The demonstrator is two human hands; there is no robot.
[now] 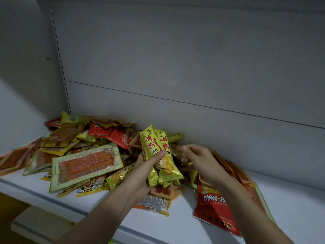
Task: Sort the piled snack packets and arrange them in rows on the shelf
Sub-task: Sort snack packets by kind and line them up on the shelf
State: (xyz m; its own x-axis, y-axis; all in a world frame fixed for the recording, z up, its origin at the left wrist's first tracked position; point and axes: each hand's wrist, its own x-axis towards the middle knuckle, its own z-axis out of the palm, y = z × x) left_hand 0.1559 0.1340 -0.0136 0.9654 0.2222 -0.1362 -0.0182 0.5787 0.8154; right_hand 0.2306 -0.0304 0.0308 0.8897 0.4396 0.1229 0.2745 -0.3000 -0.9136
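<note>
The left hand (146,170) is holding a small bundle of yellow packets (159,155) upright, thumb pressing across their fronts and the fingers curling behind, likely so that matching packets are gathering in one grip while the other hand keeps picking. There seem to be two or three in the bundle; the exact count is hard to tell. Just to the right of it, the right hand (195,158) is reaching into the pile (84,155) with its fingers bent around a small orange-and-clear packet (176,151); it appears to be pinching that packet, though the hold is partly hidden.

The yellow packets are long, narrow and glossy, with red characters down the front and round yellow shapes printed near the bottom. The rest of the pile is lying loose and overlapping on the white shelf (290,205), spreading mostly to the left of the left hand and behind both hands against the back panel. A large flat packet with a green border (84,166) is lying on top to the left, and a red packet (212,205) is lying under the right forearm. No rows are forming yet, so sorting looks to be at an early stage.
</note>
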